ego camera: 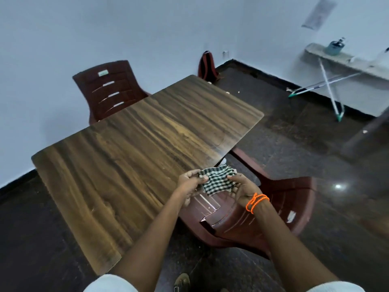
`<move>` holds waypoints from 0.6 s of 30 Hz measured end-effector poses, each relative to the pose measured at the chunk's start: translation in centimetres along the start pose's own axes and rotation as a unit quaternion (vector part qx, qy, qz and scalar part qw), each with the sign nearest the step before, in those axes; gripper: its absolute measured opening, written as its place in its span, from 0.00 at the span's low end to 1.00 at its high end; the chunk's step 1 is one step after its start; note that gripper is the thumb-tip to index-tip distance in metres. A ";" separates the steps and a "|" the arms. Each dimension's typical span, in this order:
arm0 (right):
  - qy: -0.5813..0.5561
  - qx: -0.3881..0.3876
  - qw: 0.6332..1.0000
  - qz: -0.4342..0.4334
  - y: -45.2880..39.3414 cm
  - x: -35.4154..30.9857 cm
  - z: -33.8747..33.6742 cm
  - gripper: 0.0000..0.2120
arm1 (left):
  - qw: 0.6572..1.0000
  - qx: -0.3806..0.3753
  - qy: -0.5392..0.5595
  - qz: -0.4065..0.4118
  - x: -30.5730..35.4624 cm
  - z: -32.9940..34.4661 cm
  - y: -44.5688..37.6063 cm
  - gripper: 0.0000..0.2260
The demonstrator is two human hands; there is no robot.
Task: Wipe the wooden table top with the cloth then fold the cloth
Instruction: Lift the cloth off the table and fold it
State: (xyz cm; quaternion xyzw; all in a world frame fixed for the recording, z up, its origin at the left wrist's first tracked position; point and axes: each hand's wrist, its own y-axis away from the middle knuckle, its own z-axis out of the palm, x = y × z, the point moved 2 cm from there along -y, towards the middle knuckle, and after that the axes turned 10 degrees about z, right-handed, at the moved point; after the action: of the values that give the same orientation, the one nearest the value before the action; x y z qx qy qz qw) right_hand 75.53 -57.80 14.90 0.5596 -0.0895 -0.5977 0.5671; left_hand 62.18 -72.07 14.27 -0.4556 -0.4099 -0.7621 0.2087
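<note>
Soft checked cloth [216, 179] bunched, left hand [189, 183] and right hand [242, 186] grip pinching it, grained wooden table top [136, 148]

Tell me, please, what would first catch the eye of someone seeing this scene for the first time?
Most striking is the green-and-white checked cloth, held between the left hand and the right hand just off the near right edge of the bare wooden table top. Orange bands circle the right wrist, above a dark red chair.
</note>
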 end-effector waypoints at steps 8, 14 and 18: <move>-0.059 0.024 0.995 -0.075 6.0 -7.7 -11.6 0.07 | 0.996 -0.080 -0.019 0.029 0.7 14.7 0.9 0.18; -0.055 0.053 0.991 -0.113 10.1 -12.4 -21.3 0.10 | 0.994 -0.093 -0.034 0.037 -0.6 26.5 2.2 0.17; -0.037 0.100 0.989 -0.106 11.3 -15.3 -27.2 0.09 | 0.994 -0.080 -0.044 0.057 -1.9 33.3 2.2 0.16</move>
State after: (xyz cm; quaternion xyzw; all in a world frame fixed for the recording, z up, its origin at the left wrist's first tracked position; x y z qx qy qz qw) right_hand 98.89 -35.40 22.23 0.5973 -0.1105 -0.6627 0.4379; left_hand 82.09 -46.32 21.92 -0.5261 -0.3300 -0.7588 0.1965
